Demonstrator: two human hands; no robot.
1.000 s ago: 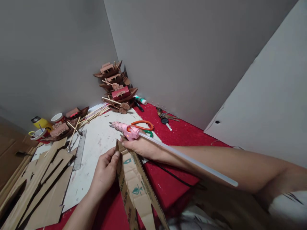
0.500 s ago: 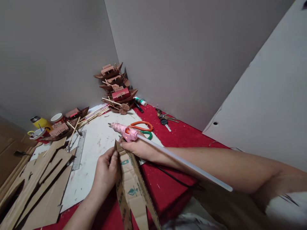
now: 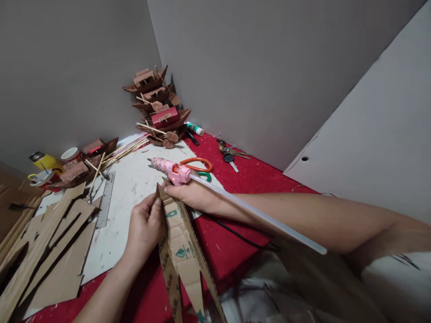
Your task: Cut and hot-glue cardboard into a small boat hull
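My left hand [image 3: 144, 226] pinches the upper left edge of a folded cardboard piece [image 3: 182, 251] with green print. It stands pointed end up between both hands. My right hand [image 3: 193, 195] is closed against the piece's tip from the right and also holds a pink glue gun [image 3: 168, 167]. The gun's nozzle points left over the white board [image 3: 131, 197]. A long clear glue stick [image 3: 259, 215] runs back from the gun along my right forearm.
Orange and green scissors [image 3: 198, 168] lie behind the gun. Model boats [image 3: 158, 107] are stacked in the corner, with more boats [image 3: 84, 163] and skewers at the left. A metal ruler [image 3: 105, 199], cardboard offcuts [image 3: 47, 246], keys [image 3: 230, 154], cups [image 3: 42, 177] and a red cloth [image 3: 256, 179] surround the work.
Both hands and the cardboard have stayed together and shifted slightly up and left in view as the head tilted down. The grip has not changed.
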